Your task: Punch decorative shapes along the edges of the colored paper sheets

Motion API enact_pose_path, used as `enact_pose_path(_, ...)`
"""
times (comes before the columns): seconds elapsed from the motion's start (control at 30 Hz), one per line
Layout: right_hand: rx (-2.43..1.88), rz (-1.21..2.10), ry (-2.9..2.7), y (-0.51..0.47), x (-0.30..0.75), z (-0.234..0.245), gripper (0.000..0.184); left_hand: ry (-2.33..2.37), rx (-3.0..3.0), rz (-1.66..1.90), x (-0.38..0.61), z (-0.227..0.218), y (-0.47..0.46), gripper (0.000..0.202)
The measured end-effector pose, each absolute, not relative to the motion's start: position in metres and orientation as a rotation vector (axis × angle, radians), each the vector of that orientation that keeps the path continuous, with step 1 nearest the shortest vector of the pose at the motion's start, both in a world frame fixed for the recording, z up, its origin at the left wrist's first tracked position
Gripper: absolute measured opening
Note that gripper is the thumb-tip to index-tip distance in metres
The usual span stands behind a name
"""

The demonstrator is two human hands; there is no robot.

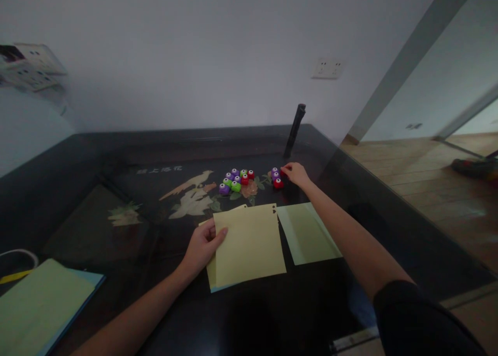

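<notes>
My left hand (203,247) pinches the left edge of a yellow paper sheet (251,244) that lies on the dark table (116,153), thumb on top. Small notches show along the sheet's top right corner. My right hand (296,173) reaches far across the table, its fingers curled round a small red punch beside a little group of red and purple paper punches (276,177). A larger cluster of purple, green and red punches (235,180) sits to the left of them. A pale green sheet (307,232) lies flat under my right forearm.
A stack of green and blue paper (37,304) rests at the near left corner. A dark upright rod (294,130) stands behind the punches. The table has a painted bird design (190,192). Wall sockets (327,68) sit above; wooden floor (428,179) lies to the right.
</notes>
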State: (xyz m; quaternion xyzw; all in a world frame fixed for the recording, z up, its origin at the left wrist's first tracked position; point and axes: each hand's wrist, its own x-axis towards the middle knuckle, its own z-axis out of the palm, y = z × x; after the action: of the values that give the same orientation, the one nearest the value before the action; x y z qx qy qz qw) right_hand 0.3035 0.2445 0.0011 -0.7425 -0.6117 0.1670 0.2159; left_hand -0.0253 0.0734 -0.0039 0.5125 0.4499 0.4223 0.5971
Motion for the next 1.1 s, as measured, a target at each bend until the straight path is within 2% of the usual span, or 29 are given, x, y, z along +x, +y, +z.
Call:
enact_pose_path(0.3,-1.873,0.562,-1.635,0.233,0.3,0.014,0.029,1.094,1.213,0.995,-0.027,-0.005,0.074,0.045)
enact_pose_path(0.43,-1.688,0.615,-1.63,0.185,0.285,0.029,0.038,1.057,1.135,1.057,-0.026,0.0,0.074,0.046)
enact_pose_path(0.57,-1.476,0.922,-1.738,0.123,0.254,0.034,0.04,0.994,1.058,1.129,-0.025,0.005,0.074,0.048)
enact_pose_path(0.6,-1.387,1.09,-1.717,0.112,0.247,0.035,0.035,0.989,1.061,1.134,-0.024,0.007,0.073,0.048)
enact_pose_path(0.7,-1.298,1.257,-1.584,0.091,0.235,0.037,0.024,0.985,1.14,1.115,-0.024,0.012,0.072,0.046)
enact_pose_path(0.9,-1.364,1.202,-1.396,0.082,0.257,0.047,0.026,1.067,1.529,1.035,-0.015,0.034,0.071,0.021)
enact_pose_path(1.1,-1.55,1.11,-1.244,0.068,0.317,0.041,0.034,1.1,1.95,0.776,0.037,0.043,0.096,0.021)
